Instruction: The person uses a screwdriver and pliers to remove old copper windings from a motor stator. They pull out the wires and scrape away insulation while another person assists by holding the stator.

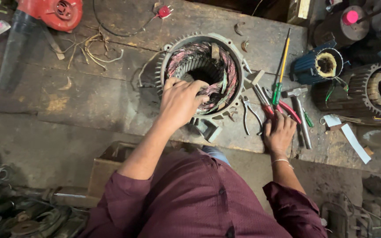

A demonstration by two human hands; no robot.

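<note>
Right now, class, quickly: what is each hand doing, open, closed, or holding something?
Left hand: curled, fingers in the wire coils of the motor shell; a firm grip cannot be told.
Right hand: closing on the red-handled pliers on the bench.

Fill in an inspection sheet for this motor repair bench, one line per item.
Surface: worn wooden bench, stained.
Job's things: stator with copper windings; red-handled pliers.
Clutter: hammer, screwdriver, small pliers, red blower, wire scraps.
Fingers: left hand gripping the windings; right hand on the red-handled pliers.
Cables: black lead to a red plug.
Surroundings: more stators at right, metal parts on the floor.
</note>
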